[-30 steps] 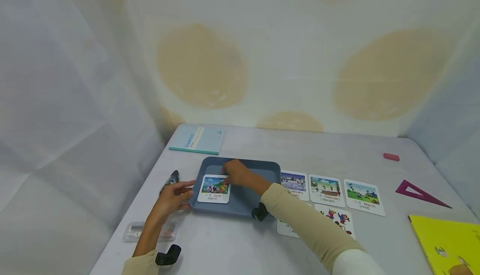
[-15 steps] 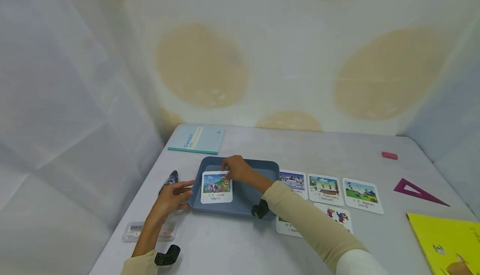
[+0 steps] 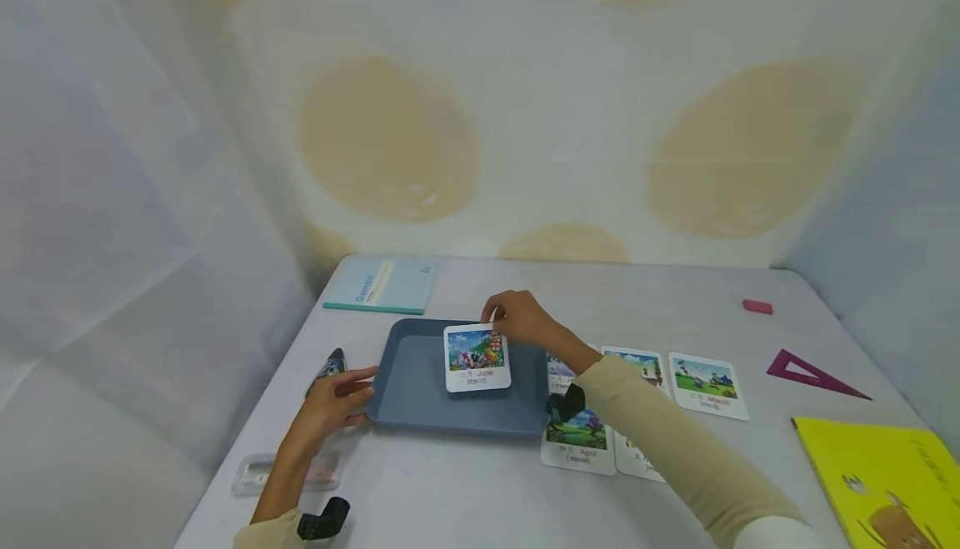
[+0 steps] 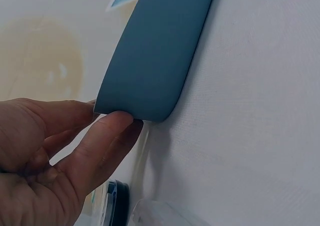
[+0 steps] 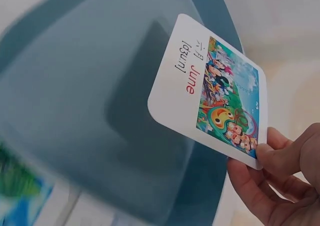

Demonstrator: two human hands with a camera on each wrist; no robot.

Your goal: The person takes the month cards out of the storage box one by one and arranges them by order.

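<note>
Right hand (image 3: 521,317): thumb and fingertips (image 5: 272,153) pinch the top edge of a white picture card printed "June" (image 3: 477,357), lifted clear and hanging over the middle of a shallow blue-grey plastic tray (image 3: 408,382). Card faces the person, slightly tilted.

Left hand (image 3: 330,406): fingers loosely extended, thumb (image 4: 107,131) and fingertips touching the tray's left rim at about 9 o'clock; nothing is gripped.

At 3 o'clock from the tray, more white picture cards lie flat on the grey table (image 3: 450,491): a March card (image 3: 705,385) farthest right, an April card (image 3: 579,441) nearer the person, others partly hidden by the beige sleeve (image 3: 675,449).

At 11 o'clock, a pale blue booklet (image 3: 381,286). Far right, a small red eraser (image 3: 757,306), a magenta triangle ruler (image 3: 810,374), a yellow book (image 3: 885,478). At 7 o'clock, a clear plastic case (image 3: 262,472).
</note>
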